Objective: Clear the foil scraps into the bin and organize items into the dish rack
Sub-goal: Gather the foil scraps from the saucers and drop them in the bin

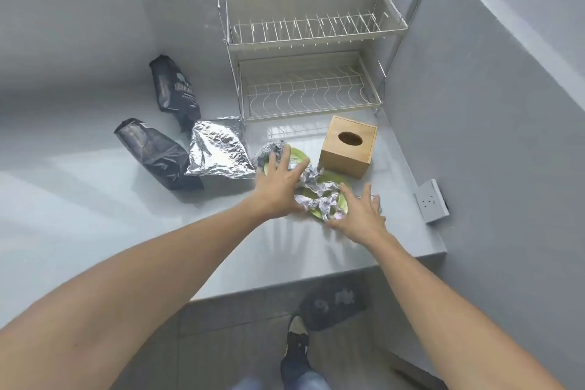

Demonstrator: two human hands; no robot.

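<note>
Crumpled foil scraps (319, 190) lie over two green plates (340, 198) on the grey counter, in front of a two-tier wire dish rack (311, 41). My left hand (280, 182) hovers with spread fingers over the far plate and the left scraps. My right hand (359, 210) is spread flat on the near plate's right side, touching the scraps. Neither hand grips anything. A flat silver foil bag (218, 150) lies left of the plates.
Two black pouches (175, 89) (156, 152) lie on the counter (95, 199) to the left. A wooden tissue box (348, 146) stands right of the plates. A wall socket (432, 201) is on the right wall. The counter edge and the floor with my shoe (296, 348) are below.
</note>
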